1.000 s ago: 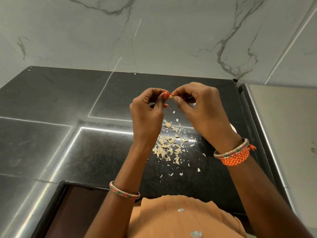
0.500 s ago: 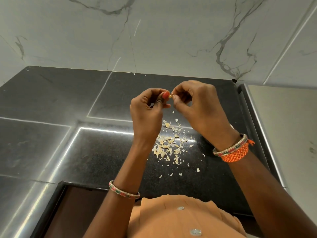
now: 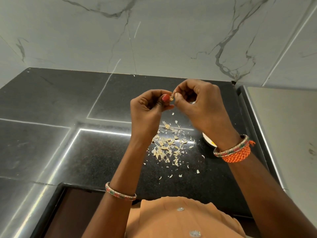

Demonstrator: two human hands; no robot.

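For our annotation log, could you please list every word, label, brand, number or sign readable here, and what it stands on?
None: no writing shows on the wall tiles, the black counter, the peel scraps, the bangles, or the small pale piece that the left hand and right hand pinch.

Both forearms are angling up and inward, wrists apart, fingertips meeting. The left hand [image 3: 147, 110] is curling, thumb and forefinger pinching a small pale piece [image 3: 171, 98]. The right hand [image 3: 204, 107] is pinching the same piece from the opposite side, its other fingers curled.
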